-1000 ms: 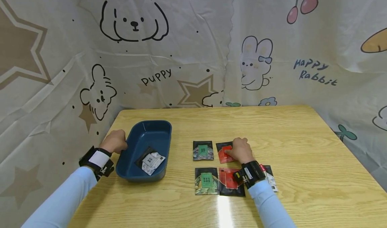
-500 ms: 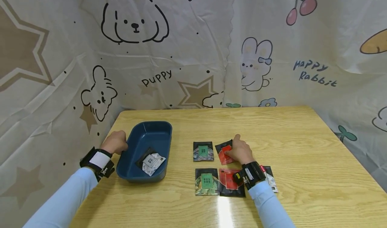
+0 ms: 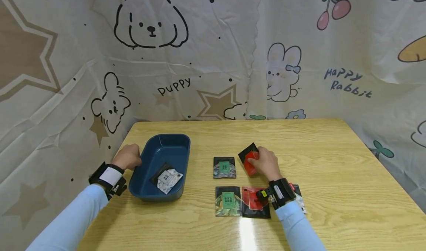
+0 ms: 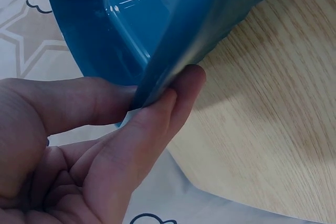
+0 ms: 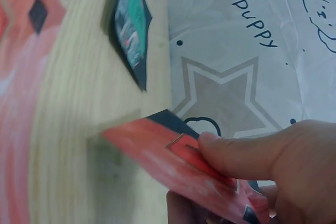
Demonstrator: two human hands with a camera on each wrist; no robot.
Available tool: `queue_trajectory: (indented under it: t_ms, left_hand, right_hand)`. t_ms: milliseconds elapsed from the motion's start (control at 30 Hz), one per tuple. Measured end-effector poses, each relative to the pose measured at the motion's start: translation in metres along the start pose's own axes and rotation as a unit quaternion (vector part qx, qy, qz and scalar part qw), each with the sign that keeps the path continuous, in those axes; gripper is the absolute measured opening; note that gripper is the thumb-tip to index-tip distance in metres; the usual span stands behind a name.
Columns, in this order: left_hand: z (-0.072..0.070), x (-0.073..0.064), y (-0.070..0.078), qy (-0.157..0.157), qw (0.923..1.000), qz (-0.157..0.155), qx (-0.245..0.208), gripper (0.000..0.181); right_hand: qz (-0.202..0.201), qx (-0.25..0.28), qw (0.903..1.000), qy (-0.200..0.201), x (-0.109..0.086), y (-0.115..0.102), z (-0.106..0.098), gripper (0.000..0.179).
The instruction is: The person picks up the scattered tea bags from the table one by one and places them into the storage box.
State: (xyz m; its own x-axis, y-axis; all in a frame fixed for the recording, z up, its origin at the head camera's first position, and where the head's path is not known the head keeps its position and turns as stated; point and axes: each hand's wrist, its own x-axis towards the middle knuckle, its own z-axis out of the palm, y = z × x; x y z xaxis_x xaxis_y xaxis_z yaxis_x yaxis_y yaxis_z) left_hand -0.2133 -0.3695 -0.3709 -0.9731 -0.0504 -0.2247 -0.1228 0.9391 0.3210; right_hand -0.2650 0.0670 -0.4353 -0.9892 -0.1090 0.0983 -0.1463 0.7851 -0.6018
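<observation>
My left hand (image 3: pixel 127 157) pinches the left rim of a dark blue basin (image 3: pixel 181 141), thumb inside and fingers outside in the left wrist view. Inside the basin lies a black-and-white packet (image 3: pixel 167 178). My right hand (image 3: pixel 267 164) pinches a small red and black packet (image 3: pixel 250 161) between thumb and fingers; the right wrist view shows this packet (image 5: pixel 184 161) tilted above the tabletop. Just left of it a small packet with a green label (image 3: pixel 224 167) lies flat. Below my right wrist is a larger red and black packet (image 3: pixel 254 203), partly covered by the wrist strap.
A larger green-label packet (image 3: pixel 228 201) lies beside the larger red one. Another black-and-white packet (image 3: pixel 299 198) is partly hidden behind the right forearm. The wooden table (image 3: pixel 349 177) meets a printed cloth backdrop (image 3: pixel 213 58) at its far edge.
The small red and black packet has turned and come up off the table in my right hand. My left hand stays on the basin's rim.
</observation>
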Motion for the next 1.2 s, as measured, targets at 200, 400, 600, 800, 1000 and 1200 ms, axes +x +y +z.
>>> queue_trajectory:
  t_ms: [200, 400, 600, 800, 1000, 1200]
  left_hand:
    - [-0.001, 0.0, -0.001, 0.003, 0.9999, 0.011, -0.001, 0.035]
    - [0.001, 0.002, -0.003, 0.005, 0.9999, 0.012, -0.002, 0.035]
    - [0.001, 0.002, -0.003, 0.005, 0.9999, 0.013, -0.003, 0.037]
    - [0.0, 0.0, -0.003, 0.006, 0.9999, 0.009, -0.005, 0.037]
    - [0.0, 0.001, -0.003, 0.002, 1.0, 0.004, -0.008, 0.037]
    - [0.0, 0.002, -0.005, 0.004, 0.9999, 0.008, -0.01, 0.038]
  right_hand:
    - [-0.015, 0.062, 0.9976, 0.025, 0.0, -0.005, -0.007, 0.028]
    - [-0.02, 0.13, 0.9913, 0.006, 0.002, -0.005, -0.007, 0.026]
    - [-0.016, 0.15, 0.9885, -0.006, 0.001, -0.007, -0.006, 0.018]
    - [-0.004, 0.199, 0.9797, -0.025, 0.0, -0.013, -0.005, 0.016]
    - [0.008, 0.245, 0.9688, -0.038, 0.001, -0.019, 0.001, 0.017]
    - [0.007, 0.263, 0.9635, -0.049, 0.001, -0.027, 0.006, 0.021]
